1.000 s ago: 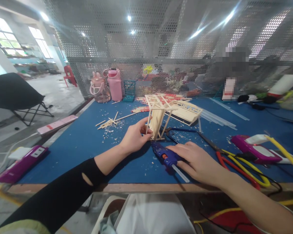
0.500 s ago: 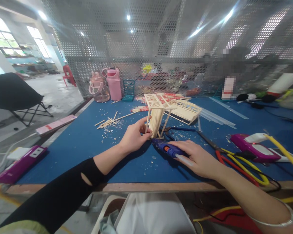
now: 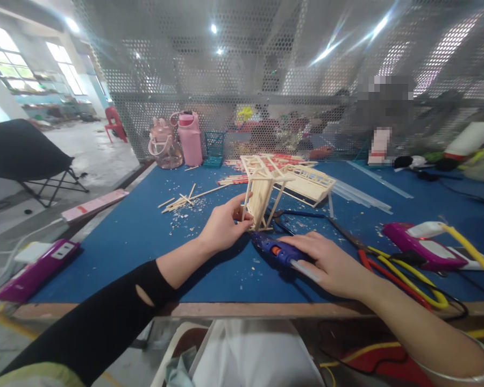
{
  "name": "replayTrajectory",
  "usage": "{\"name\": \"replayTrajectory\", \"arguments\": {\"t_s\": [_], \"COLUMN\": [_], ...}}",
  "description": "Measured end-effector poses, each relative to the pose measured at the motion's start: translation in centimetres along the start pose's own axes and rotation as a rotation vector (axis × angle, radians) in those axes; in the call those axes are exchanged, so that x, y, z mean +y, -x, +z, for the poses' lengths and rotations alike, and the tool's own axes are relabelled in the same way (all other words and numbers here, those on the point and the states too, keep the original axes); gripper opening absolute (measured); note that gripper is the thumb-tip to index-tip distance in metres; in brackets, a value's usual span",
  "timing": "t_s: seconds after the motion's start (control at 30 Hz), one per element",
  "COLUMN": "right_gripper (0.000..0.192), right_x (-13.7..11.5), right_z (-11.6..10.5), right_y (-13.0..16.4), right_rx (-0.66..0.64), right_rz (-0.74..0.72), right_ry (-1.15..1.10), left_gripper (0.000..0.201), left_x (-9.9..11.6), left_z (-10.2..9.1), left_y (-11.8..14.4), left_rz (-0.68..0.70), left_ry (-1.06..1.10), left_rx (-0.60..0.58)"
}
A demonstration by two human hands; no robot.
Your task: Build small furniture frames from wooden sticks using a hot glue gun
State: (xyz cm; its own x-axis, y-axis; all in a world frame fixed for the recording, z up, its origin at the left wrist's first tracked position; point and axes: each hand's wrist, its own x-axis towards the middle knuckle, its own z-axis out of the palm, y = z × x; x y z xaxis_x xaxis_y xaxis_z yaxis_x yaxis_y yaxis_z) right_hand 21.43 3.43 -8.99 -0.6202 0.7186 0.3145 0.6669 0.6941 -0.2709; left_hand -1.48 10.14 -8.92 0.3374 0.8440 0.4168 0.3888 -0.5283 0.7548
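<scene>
Stick model (image 3: 262, 191) pinched at its near leg by left hand (image 3: 221, 228) fingers; right hand (image 3: 331, 263) wraps the blue glue gun (image 3: 276, 251).

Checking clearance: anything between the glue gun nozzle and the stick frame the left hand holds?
Nothing visible. The glue gun, under the right hand, points its nozzle at the stick frame base; only bare blue mat with wood crumbs lies between. The left hand grips the frame's left side.

I have a single view, worn on the head, looking forward and down over the near edge of the table (image 3: 105, 226). It sits close above both forearms, takes in the whole tabletop, and faces a mesh screen (image 3: 266, 80) at the far side.
</scene>
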Motion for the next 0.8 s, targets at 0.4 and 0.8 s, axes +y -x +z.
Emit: {"name": "replayTrajectory", "arguments": {"t_s": [0.4,0.8], "right_gripper": [0.036,0.036], "right_x": [0.4,1.1], "right_z": [0.2,-1.5], "right_y": [0.3,1.7], "right_rx": [0.069,0.106], "right_rz": [0.092,0.088], "right_ry": [-0.030,-0.074], "left_gripper": [0.061,0.059], "left_x": [0.2,0.0], "left_z": [0.0,-0.1], "left_y": [0.0,0.0], "left_rz": [-0.022,0.013], "left_ry": [-0.003,-0.032], "left_rx": [-0.013,-0.007]}}
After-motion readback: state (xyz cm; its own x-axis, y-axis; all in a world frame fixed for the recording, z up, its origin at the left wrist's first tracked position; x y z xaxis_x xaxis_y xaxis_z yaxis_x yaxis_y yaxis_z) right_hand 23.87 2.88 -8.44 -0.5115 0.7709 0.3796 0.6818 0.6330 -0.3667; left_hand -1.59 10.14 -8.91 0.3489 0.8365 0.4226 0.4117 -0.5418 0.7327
